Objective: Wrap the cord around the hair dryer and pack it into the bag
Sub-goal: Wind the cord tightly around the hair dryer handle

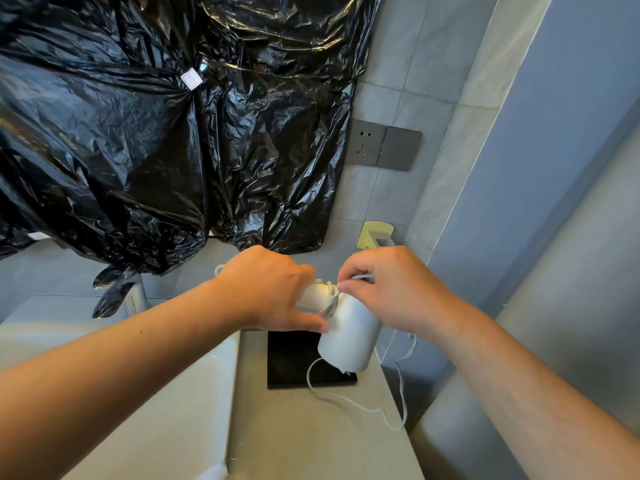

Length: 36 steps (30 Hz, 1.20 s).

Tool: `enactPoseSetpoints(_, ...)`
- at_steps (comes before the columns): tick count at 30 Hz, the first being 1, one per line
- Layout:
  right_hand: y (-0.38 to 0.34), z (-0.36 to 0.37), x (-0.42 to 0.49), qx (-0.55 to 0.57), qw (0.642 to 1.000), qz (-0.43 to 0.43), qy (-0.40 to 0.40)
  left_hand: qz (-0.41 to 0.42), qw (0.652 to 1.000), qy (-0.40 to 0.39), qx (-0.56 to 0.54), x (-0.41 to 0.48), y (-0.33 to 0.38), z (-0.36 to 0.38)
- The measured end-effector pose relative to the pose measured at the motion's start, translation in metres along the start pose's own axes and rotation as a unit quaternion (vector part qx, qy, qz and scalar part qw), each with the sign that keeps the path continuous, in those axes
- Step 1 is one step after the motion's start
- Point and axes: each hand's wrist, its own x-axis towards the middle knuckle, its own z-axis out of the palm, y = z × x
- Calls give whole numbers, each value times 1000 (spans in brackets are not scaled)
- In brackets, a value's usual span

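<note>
over grey counter [294, 427], left hand [270, 289] grips white hair dryer [349, 337], right hand [391, 289] pinches its thin cord [328, 304].

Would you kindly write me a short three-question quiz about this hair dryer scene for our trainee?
1. True or false: the cord is already fully wound round the hair dryer.
2. Which of the hands pinches the cord? A) left hand B) right hand
3. Fill in: the hair dryer is held above a flat ____ slab on the counter.
Key: 1 false, a loose length trails over the counter; 2 B; 3 black.
</note>
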Motion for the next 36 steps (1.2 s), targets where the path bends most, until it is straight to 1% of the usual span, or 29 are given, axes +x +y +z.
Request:
enactPoseSetpoints(4, 3, 0, 2, 6, 999, -35, 28, 20, 1000, 15, 5, 1, -3, -2)
enactPoseSetpoints(7, 5, -5, 10, 32, 998, -51, 22, 73, 996, 47, 5, -2, -4, -3)
enactPoseSetpoints(9, 5, -8, 14, 44, 998, -36, 8, 113, 990, 83, -9, -4, -2, -2)
enactPoseSetpoints(10, 6, -8, 16, 64, 998, -12, -2, 131, 986, 105, -18, -5, -2, -2)
enactPoseSetpoints(12, 11, -6, 16, 151, 988, 32, -28, 156, 978, 137, -30, -6, -3, -4)
enactPoseSetpoints(16, 28, 2, 14, 310, 946, 67, -61, 182, 967, 172, -46, -6, -4, -8)
enactPoseSetpoints(18, 36, 6, 14, 381, 916, 102, -70, 183, 965, 180, -54, -7, -4, -7)
enactPoseSetpoints(21, 46, 11, 8, 483, 858, 151, -85, 158, 962, 193, -110, -6, -4, -6)
enactPoseSetpoints(22, 47, 12, 4, 531, 825, 172, -82, 142, 961, 197, -131, -6, -4, -6)
enactPoseSetpoints(24, 50, 17, -6, 630, 744, 206, -85, 105, 961, 197, -164, -6, -3, -4)
enactPoseSetpoints(26, 50, 23, -13, 720, 653, 200, -121, 45, 962, 181, -198, -6, 0, 0)
enactPoseSetpoints(27, 50, 27, -15, 747, 624, 196, -117, 9, 962, 173, -210, -6, 1, 2)
enactPoseSetpoints(28, 50, 29, -16, 765, 608, 187, -102, -24, 962, 161, -218, -6, 3, 5)
enactPoseSetpoints(29, 54, 32, -17, 771, 608, 169, -81, -50, 962, 147, -225, -6, 6, 7)
enactPoseSetpoints(31, 55, 32, -20, 761, 632, 133, -64, -81, 958, 124, -247, -7, 13, 11)
enactPoseSetpoints(32, 56, 32, -22, 764, 630, 120, -66, -94, 954, 112, -264, -7, 16, 13)
enactPoseSetpoints(33, 58, 32, -25, 771, 623, 113, -71, -108, 948, 101, -282, -8, 20, 15)
enactPoseSetpoints(36, 61, 36, -29, 804, 580, 105, -78, -159, 918, 84, -353, -8, 30, 18)
